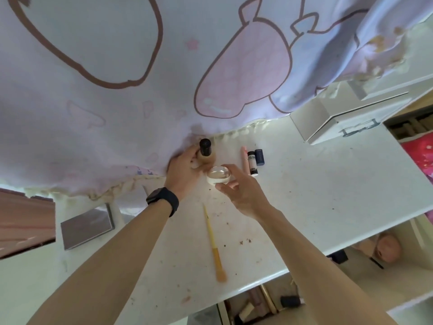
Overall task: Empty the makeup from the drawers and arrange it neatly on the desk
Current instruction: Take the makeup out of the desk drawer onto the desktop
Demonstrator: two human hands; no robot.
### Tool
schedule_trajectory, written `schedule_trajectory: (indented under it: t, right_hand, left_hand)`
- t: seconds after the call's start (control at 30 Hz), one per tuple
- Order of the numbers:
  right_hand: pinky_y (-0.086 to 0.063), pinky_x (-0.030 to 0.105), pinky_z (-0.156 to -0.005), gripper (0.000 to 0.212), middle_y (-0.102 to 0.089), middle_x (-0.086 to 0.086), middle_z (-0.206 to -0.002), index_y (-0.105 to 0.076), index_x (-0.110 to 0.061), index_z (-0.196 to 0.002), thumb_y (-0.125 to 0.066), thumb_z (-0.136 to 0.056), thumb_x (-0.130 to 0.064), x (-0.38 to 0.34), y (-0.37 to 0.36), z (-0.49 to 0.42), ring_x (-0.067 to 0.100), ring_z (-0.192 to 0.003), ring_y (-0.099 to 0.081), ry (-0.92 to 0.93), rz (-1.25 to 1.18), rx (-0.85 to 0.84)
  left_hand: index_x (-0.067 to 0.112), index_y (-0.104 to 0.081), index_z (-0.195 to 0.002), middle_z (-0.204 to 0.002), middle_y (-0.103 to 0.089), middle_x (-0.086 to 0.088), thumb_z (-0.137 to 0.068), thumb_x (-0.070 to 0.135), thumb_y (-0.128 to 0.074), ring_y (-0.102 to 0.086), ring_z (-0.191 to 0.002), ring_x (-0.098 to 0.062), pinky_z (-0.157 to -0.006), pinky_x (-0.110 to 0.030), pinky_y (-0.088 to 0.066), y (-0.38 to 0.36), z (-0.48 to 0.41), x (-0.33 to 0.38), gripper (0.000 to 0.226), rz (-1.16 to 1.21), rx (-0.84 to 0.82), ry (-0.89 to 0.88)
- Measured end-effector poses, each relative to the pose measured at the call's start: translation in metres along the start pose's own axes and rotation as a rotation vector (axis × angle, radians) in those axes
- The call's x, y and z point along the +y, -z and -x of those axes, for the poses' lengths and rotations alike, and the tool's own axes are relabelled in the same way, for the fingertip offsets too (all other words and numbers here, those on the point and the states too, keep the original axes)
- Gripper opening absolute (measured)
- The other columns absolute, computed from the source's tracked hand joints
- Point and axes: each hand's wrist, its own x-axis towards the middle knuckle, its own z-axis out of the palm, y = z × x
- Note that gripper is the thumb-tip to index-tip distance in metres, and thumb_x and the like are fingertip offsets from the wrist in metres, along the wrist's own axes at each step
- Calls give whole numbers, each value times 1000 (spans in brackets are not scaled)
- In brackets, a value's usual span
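Two-handed at far edge of white desk (328, 184): gripped black-capped beige bottle (207, 158) in left hand (181, 171), pinched round white clear-lidded jar (219, 175) in right hand (243, 193); risked clash toppling bottle.

Free desk (316, 195) right of the tubes (253, 160); brush (214, 245) mid-desk, curtain (117, 113) behind.
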Motion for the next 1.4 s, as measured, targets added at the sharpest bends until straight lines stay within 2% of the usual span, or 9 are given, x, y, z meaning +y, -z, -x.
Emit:
schedule_trajectory:
  t: [0.07,0.17,0.43,0.53,0.63,0.8,1.13,1.27,1.4]
  right_hand:
    - [-53,33,-82,35,-27,-29,-149,-55,-31,-128,-67,-95,-26,-3,2,-3,20,-107,-64,1,35,-16]
    - [-51,37,-94,40,-40,-9,-148,-50,-36,-134,-61,-97,-29,-3,0,-11,24,-139,-35,-63,92,-76]
    - [-53,43,-94,53,-31,-16,-150,-38,-42,-144,-51,-97,-20,-13,-1,-13,22,-128,-45,-174,81,-111]
    - [-52,41,-96,66,-21,-12,-158,-30,-38,-153,-50,-96,-10,-12,3,-1,23,-120,-55,-208,-21,-95]
    - [-47,29,-99,69,-38,-6,-154,-28,-37,-155,-50,-97,-8,-10,6,26,15,-121,-53,-218,-92,-72]
    - [-48,23,-98,48,-57,-18,-136,-48,-37,-142,-56,-99,-19,-1,18,102,3,-113,-60,-220,-271,32]
    - [-48,19,-96,29,-64,-32,-112,-61,-45,-118,-60,-98,-24,97,100,277,-10,-107,-59,-465,-160,329]
    - [-49,36,-100,33,-66,-13,-123,-61,-27,-130,-62,-97,-23,153,136,314,11,-113,-60,-509,71,358]
    - [-49,43,-99,41,-64,3,-126,-61,-16,-132,-69,-92,-19,204,168,325,28,-118,-56,-545,276,415]
  left_hand:
    - [25,-60,-107,-89,-66,15,-88,22,-69,-60,-83,1,-71,-9,-41,2,0,0,21,-37,-21,-8]
    - [23,-57,-106,-87,-65,9,-90,13,-63,-58,-79,-6,-66,-8,-38,5,0,1,20,-103,-47,1]
    - [16,-53,-102,-84,-60,7,-93,13,-59,-52,-75,-4,-65,-12,-35,5,3,11,11,-172,-61,23]
    - [15,-57,-126,-113,-63,5,-92,5,-63,-59,-97,-11,-87,-26,-50,8,8,5,36,-68,-23,86]
    - [16,-54,-129,-122,-58,-1,-89,-7,-60,-59,-106,-18,-103,-46,-50,13,31,4,46,71,28,203]
    - [21,-59,-125,-123,-61,5,-94,13,-65,-59,-107,-13,-92,-26,-44,-9,104,39,33,-15,88,177]
    - [39,-51,-136,-130,-56,15,-98,34,-56,-49,-120,-3,-92,-19,-46,-183,211,112,39,-240,-334,-207]
    - [37,-49,-135,-125,-58,6,-98,35,-51,-56,-111,-13,-84,-32,-54,-257,219,129,37,-356,-486,-318]
    - [27,-47,-142,-141,-51,-1,-98,29,-51,-47,-130,-22,-95,-40,-52,-320,206,143,44,-502,-610,-449]
